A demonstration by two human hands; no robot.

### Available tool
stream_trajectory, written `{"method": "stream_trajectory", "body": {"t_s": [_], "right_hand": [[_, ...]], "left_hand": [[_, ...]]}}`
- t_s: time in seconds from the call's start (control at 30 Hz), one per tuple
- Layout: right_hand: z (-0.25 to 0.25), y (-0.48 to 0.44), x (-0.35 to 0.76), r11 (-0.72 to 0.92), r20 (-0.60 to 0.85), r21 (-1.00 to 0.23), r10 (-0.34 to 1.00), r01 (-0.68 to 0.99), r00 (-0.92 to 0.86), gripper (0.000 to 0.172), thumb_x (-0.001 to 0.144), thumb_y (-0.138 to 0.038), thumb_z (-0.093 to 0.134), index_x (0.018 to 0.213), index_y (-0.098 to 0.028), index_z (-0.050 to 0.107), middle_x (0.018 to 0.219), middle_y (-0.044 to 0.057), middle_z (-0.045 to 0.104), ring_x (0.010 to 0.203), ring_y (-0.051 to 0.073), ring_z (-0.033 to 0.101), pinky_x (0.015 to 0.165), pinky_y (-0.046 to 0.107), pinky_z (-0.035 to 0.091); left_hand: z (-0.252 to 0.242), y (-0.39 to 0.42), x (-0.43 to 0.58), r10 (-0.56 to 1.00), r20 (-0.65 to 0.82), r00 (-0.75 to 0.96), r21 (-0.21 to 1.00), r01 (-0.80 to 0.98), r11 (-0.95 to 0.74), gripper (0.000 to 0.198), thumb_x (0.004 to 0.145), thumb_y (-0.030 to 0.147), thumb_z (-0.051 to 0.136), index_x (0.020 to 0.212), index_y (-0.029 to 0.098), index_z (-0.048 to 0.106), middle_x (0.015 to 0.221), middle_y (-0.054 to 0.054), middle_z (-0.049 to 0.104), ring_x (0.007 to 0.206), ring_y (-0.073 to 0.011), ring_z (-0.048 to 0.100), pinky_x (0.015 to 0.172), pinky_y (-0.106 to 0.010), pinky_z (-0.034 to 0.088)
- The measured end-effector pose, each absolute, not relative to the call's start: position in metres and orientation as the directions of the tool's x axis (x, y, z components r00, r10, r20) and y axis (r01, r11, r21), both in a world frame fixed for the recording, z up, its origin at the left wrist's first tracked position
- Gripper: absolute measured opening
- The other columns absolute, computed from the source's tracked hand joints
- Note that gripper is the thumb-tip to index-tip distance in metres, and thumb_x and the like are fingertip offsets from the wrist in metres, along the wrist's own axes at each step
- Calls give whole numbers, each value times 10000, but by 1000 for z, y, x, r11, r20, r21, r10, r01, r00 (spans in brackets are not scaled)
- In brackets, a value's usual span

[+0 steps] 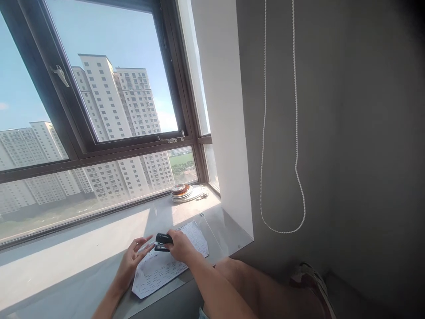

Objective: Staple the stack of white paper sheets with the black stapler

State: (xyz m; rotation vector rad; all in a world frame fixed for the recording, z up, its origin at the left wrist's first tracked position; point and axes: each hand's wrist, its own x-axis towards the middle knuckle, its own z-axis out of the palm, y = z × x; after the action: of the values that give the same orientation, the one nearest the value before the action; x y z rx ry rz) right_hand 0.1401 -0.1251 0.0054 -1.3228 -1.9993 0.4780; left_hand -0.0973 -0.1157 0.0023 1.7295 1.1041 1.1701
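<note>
My right hand (181, 246) is wrapped round a small black stapler (162, 242) held just above a printed sheet of paper (166, 266) lying on the grey windowsill (83, 252). My left hand (134, 259) sits beside the stapler's front end with its fingers spread and slightly curled, resting on the left part of the paper. The sheet's near corner hangs over the sill's front edge.
A stack of plates (183, 193) with a small item beside it stands at the far right of the sill by the window frame (133, 148). A bead blind cord (282, 177) hangs on the grey wall to the right. My bare knee (245, 283) is below the sill.
</note>
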Motion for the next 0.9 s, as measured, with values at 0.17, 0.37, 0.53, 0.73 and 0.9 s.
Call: {"method": "stream_trajectory", "body": {"t_s": [0.17,0.37,0.53,0.73,0.9], "right_hand": [[11,-130,141,412,356,-650,907,638,-223,239,931,-272,645,1169,-257,627,1196,71,697,1117,261,614,858,325,423],[8,-130,139,430,390,-621,895,656,-218,223,930,-249,655,1152,-252,639,1176,60,712,1146,269,598,913,351,396],[1,-130,136,490,418,-547,862,679,-286,208,924,-249,652,1131,-243,651,1182,69,719,1141,276,603,930,375,385],[8,-128,149,493,408,-554,863,671,-297,259,880,-261,708,1138,-272,695,1136,50,738,1121,272,619,936,373,359],[21,-124,197,293,418,-515,906,806,-63,315,916,-125,604,1157,-301,704,1135,51,726,1127,253,598,962,414,312]], "left_hand": [[-6,-110,-96,907,314,280,904,206,-376,562,833,611,720,1194,267,461,1492,-184,582,1283,-348,642,1129,-531,485],[-14,-111,-92,937,268,222,893,307,-328,673,820,670,661,1320,260,477,1227,-175,755,1356,-367,577,1149,-563,431],[-22,-114,-83,904,332,268,862,304,-406,698,803,718,615,1335,272,539,1273,-177,734,1421,-381,499,1154,-559,420],[-16,-107,-90,896,306,322,826,378,-419,582,852,657,609,1268,249,609,1148,-145,785,1356,-359,581,1139,-541,444],[-19,-101,-96,891,401,214,677,586,-445,410,858,568,591,1094,278,759,1281,-82,744,1272,-327,642,1161,-517,427]]}}
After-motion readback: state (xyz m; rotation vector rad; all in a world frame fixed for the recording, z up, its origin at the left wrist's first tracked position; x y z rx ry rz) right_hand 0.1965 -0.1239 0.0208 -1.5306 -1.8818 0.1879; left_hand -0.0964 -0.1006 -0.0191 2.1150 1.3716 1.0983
